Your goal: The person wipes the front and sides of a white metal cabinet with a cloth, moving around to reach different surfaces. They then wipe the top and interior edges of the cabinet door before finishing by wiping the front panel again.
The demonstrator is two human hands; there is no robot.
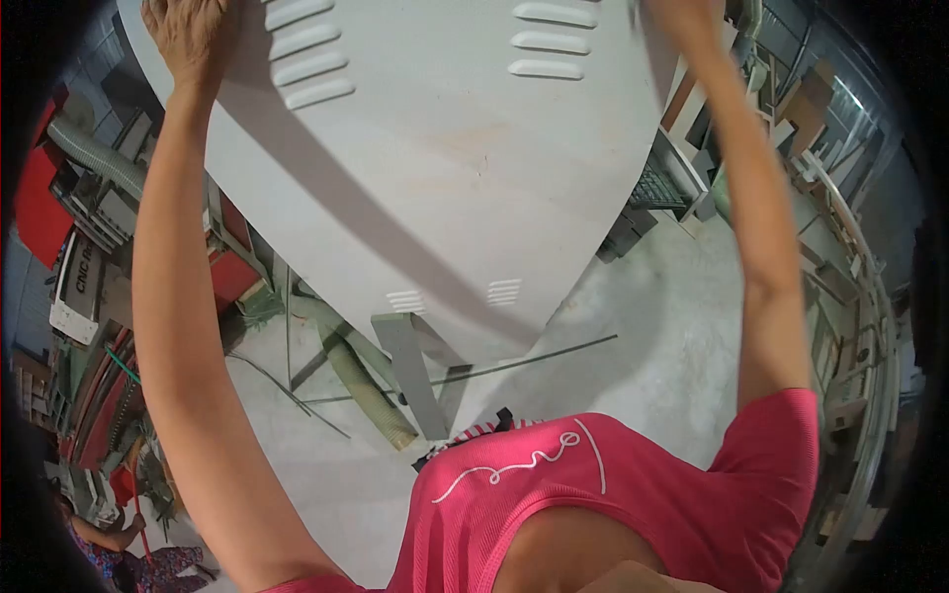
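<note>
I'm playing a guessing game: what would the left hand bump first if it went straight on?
Probably the pale panel, which the left hand seems to touch or hover just over; depth is unclear, and the picture ends there.

Right hand (684, 22) — blurred, cropped above, like left hand (190, 38) and panel (534, 188).
</note>
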